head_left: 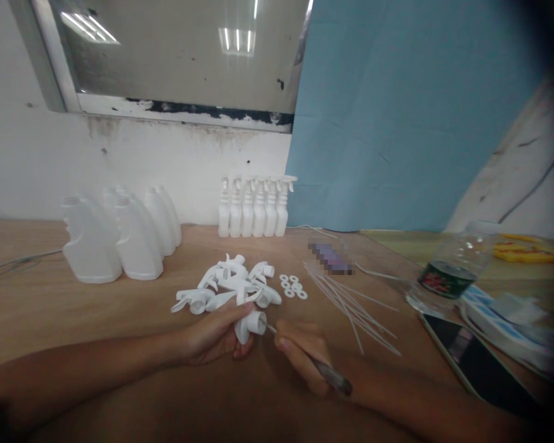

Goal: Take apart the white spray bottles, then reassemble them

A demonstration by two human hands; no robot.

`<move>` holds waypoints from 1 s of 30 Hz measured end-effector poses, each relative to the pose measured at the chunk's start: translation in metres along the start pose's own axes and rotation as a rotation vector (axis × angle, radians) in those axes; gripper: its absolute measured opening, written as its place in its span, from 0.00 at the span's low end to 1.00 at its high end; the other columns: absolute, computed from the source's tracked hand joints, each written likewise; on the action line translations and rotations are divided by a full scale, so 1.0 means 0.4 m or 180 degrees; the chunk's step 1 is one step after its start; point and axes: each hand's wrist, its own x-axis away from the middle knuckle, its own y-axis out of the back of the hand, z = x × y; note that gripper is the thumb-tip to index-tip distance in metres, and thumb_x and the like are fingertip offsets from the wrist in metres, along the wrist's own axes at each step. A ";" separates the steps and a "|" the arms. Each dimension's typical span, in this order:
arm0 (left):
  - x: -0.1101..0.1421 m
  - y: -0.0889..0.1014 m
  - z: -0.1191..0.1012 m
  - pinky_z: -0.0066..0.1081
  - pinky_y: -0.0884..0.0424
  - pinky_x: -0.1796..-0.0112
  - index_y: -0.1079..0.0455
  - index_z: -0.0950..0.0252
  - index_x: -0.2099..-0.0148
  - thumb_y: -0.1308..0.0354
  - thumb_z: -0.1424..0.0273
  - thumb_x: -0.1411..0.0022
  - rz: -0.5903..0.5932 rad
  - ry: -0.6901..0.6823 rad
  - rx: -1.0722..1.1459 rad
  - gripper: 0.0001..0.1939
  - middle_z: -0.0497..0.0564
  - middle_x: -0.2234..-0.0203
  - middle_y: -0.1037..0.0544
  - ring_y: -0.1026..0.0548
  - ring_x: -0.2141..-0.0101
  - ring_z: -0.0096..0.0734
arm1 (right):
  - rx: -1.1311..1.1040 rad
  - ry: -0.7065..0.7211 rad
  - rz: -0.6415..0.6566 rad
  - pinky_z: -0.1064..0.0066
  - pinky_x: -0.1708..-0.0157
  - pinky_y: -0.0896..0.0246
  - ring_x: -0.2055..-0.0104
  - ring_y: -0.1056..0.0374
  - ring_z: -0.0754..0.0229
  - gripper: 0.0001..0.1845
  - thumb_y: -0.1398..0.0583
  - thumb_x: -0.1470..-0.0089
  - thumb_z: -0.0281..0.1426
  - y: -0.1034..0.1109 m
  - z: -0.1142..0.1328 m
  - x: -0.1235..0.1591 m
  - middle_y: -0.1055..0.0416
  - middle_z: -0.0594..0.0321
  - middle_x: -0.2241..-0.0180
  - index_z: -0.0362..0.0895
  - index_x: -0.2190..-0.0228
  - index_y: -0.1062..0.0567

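My left hand is closed around a white trigger spray head, its round collar facing right. In my right hand is a slim tool with a dark grey handle and a thin metal shaft; its exact kind I cannot tell. The shaft's tip is at the collar's opening, and how deep it goes is hidden. Just beyond my left hand lies a pile of white spray heads. Several small white ring washers lie right of the pile, and thin white tubes spread out farther right.
Large white bottles without tops stand at the left. A row of white spray bottles stands by the wall. At the right are a clear water bottle, a phone and a power strip. A blurred-out object lies behind the tubes.
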 end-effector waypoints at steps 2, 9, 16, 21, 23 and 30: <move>0.002 0.001 -0.001 0.23 0.44 0.81 0.35 0.65 0.64 0.48 0.53 0.32 -0.0009 0.0018 -0.0009 0.19 0.45 0.82 0.31 0.35 0.83 0.22 | -0.0611 -0.0502 -0.0316 0.70 0.78 0.50 0.80 0.44 0.64 0.20 0.54 0.32 0.36 -0.011 -0.005 0.005 0.43 0.68 0.81 0.46 0.77 0.39; 0.001 0.003 0.003 0.24 0.50 0.85 0.34 0.68 0.69 0.44 0.57 0.37 -0.0020 0.0221 -0.0163 0.18 0.47 0.83 0.31 0.38 0.86 0.21 | -0.2041 -0.1074 -0.0311 0.73 0.84 0.56 0.85 0.49 0.66 0.23 0.52 0.34 0.42 -0.020 -0.021 -0.002 0.48 0.71 0.85 0.47 0.80 0.42; -0.008 -0.005 0.008 0.23 0.48 0.83 0.32 0.68 0.68 0.47 0.55 0.34 -0.0249 0.0097 -0.0278 0.21 0.49 0.80 0.29 0.36 0.84 0.21 | 0.0958 0.1042 -0.0285 0.68 0.79 0.60 0.82 0.52 0.64 0.14 0.51 0.49 0.20 0.018 0.004 -0.038 0.46 0.69 0.83 0.46 0.81 0.41; -0.010 0.004 0.017 0.22 0.48 0.84 0.34 0.66 0.67 0.45 0.53 0.36 -0.0447 0.0099 -0.0267 0.20 0.48 0.79 0.28 0.35 0.84 0.22 | 0.1442 0.1204 -0.0087 0.67 0.80 0.62 0.82 0.53 0.64 0.13 0.51 0.49 0.21 -0.012 -0.003 -0.028 0.45 0.67 0.82 0.46 0.81 0.40; -0.009 0.004 0.016 0.22 0.48 0.84 0.35 0.66 0.67 0.45 0.53 0.36 -0.0510 0.0117 -0.0260 0.19 0.48 0.80 0.28 0.36 0.85 0.21 | 0.1235 0.0998 -0.0069 0.67 0.80 0.60 0.81 0.50 0.63 0.14 0.52 0.45 0.21 -0.017 -0.010 -0.023 0.43 0.66 0.81 0.46 0.79 0.39; -0.003 -0.007 0.002 0.22 0.52 0.86 0.35 0.67 0.71 0.44 0.53 0.39 -0.0373 0.0263 -0.0294 0.21 0.47 0.84 0.31 0.40 0.87 0.19 | -0.1500 -0.0790 -0.0348 0.70 0.79 0.56 0.81 0.50 0.66 0.24 0.51 0.34 0.42 -0.009 -0.035 -0.012 0.48 0.69 0.82 0.45 0.81 0.41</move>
